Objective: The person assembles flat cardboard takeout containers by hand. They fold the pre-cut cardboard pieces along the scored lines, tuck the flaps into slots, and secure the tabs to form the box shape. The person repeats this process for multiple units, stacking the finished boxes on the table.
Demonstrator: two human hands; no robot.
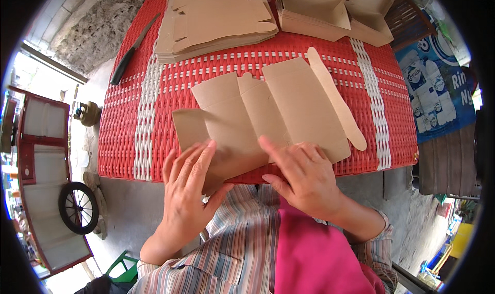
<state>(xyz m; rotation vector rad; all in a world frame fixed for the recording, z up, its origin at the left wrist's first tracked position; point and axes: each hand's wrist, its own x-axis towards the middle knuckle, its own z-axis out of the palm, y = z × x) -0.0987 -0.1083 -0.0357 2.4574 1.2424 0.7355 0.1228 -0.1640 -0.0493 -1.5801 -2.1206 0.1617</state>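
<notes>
A flat brown cardboard box blank, creased into panels, lies at the near edge of the table. Its left flap stands slightly raised. My left hand is at the blank's near left corner, fingers stretched out over the cardboard and thumb apart at the near edge. My right hand rests on the near right part, its index finger extended toward a crease and its thumb apart by the near edge. Along the right side of the blank runs a long narrow side flap with rounded ends.
The table has a red and white woven top. At its far side lie a stack of flat box blanks and, to the right, folded open boxes. A black-handled knife lies at the far left. A printed blue banner hangs at right.
</notes>
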